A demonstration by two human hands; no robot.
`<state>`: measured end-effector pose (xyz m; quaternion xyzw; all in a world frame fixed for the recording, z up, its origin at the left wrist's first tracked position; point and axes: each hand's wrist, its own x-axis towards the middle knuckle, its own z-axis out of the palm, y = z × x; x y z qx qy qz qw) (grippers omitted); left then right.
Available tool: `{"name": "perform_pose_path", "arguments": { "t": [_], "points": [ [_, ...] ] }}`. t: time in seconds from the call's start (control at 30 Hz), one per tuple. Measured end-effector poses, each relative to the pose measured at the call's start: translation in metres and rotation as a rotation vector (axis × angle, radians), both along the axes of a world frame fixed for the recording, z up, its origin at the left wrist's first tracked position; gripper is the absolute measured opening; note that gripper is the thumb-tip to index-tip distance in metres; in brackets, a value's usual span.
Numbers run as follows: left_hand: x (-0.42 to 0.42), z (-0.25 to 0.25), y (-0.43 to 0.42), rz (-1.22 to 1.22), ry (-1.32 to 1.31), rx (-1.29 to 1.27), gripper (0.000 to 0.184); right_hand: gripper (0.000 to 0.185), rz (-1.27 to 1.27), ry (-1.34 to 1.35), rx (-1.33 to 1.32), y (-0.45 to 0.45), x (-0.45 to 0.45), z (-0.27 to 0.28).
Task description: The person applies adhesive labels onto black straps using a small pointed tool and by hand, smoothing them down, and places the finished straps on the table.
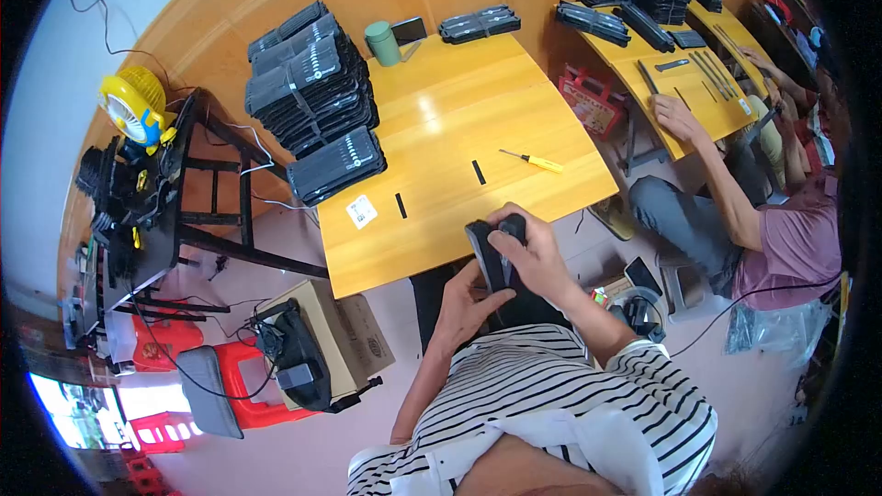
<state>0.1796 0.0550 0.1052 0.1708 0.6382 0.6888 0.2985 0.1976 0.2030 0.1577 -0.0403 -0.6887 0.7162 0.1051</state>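
My left hand [464, 306] and my right hand [536, 254] are both wrapped round a dark, long object [487, 255] at the front edge of the yellow table [432, 129]. My right hand is at its upper part, my left hand lower down. Its exact shape is partly hidden by my fingers. On the table lie a yellow-handled screwdriver [544, 164], two short black strips [479, 173] and a white label [362, 212]. Tied stacks of black packs [308, 83] rise at the back left, with one pack [338, 165] in front of them.
A green canister [383, 44] and a tied bundle [480, 24] stand along the back. At the right, a co-worker's hand [677, 117] rests on another table [684, 83]. On the left are a yellow fan [136, 107], a cardboard box [354, 335] and a red stool [253, 386].
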Motion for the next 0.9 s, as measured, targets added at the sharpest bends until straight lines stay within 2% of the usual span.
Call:
{"name": "perform_pose_path", "arguments": {
  "t": [0.03,0.1,0.17,0.2,0.23,0.27,0.3,0.37,0.4,0.43,0.5,0.53,0.63,0.67,0.7,0.77,0.8,0.83,0.87,0.9],
  "points": [
    [0.002,0.008,0.000,0.004,-0.005,-0.004,0.031,0.018,-0.036,-0.008,0.076,-0.006,0.002,-0.002],
    [0.004,0.021,0.001,0.271,-0.005,0.281,0.031,0.014,-0.068,0.133,0.296,-0.020,0.007,-0.008],
    [0.006,0.030,-0.001,0.310,0.051,0.218,0.027,0.013,-0.101,0.185,0.301,-0.033,0.012,-0.024],
    [0.007,0.030,-0.001,0.342,0.103,0.079,0.024,0.013,-0.100,0.182,0.299,-0.037,0.014,-0.025],
    [0.008,0.030,-0.001,0.368,0.158,-0.059,0.023,0.012,-0.150,0.113,0.168,-0.040,0.016,-0.024],
    [0.013,0.025,0.003,0.459,0.194,-0.031,0.017,0.011,-0.204,0.044,0.037,-0.041,0.016,-0.024],
    [0.014,0.020,0.004,0.448,0.192,-0.030,0.017,0.011,-0.215,0.042,0.037,-0.041,0.015,-0.026],
    [0.018,0.019,0.006,0.525,0.210,0.011,0.013,0.012,-0.227,-0.027,-0.374,-0.040,0.016,-0.031],
    [0.019,0.023,0.004,0.557,0.156,-0.062,0.018,0.016,-0.259,-0.106,-0.512,-0.040,0.015,-0.029],
    [0.016,0.014,0.004,0.574,-0.017,0.140,0.021,0.016,-0.260,-0.129,-0.511,-0.036,0.015,-0.028],
    [0.014,0.034,0.010,0.593,-0.219,0.392,0.022,0.021,-0.269,-0.229,-1.003,-0.028,0.012,-0.027],
    [0.013,0.037,0.010,0.597,-0.225,0.385,0.022,0.021,-0.273,-0.253,-1.077,-0.024,0.010,-0.029],
    [0.003,0.038,-0.001,0.779,-0.276,0.511,0.027,0.020,-0.246,-0.130,-1.168,-0.005,0.006,-0.053],
    [-0.007,0.039,-0.012,0.796,-0.250,0.523,0.029,0.020,-0.363,-0.142,-1.185,0.000,0.004,-0.042],
    [-0.015,0.046,-0.023,0.902,-0.117,0.460,0.031,0.019,-0.451,-0.087,-1.134,0.012,0.004,-0.040],
    [-0.035,0.047,-0.077,1.034,0.060,0.577,0.033,0.019,-0.612,0.068,-0.988,0.056,0.015,-0.043],
    [-0.047,0.059,-0.108,1.244,0.031,0.683,0.032,0.020,-0.663,0.140,-0.900,0.087,0.025,-0.049],
    [-0.056,0.059,-0.148,1.281,0.096,0.763,0.030,0.021,-0.630,0.254,-0.959,0.114,0.034,-0.048],
    [-0.058,0.064,-0.172,1.285,0.271,0.699,0.029,0.024,-0.590,0.287,-0.947,0.130,0.042,-0.038],
    [-0.059,0.068,-0.184,1.273,0.287,0.720,0.028,0.024,-0.574,0.272,-0.897,0.137,0.045,-0.028]
  ]
}}
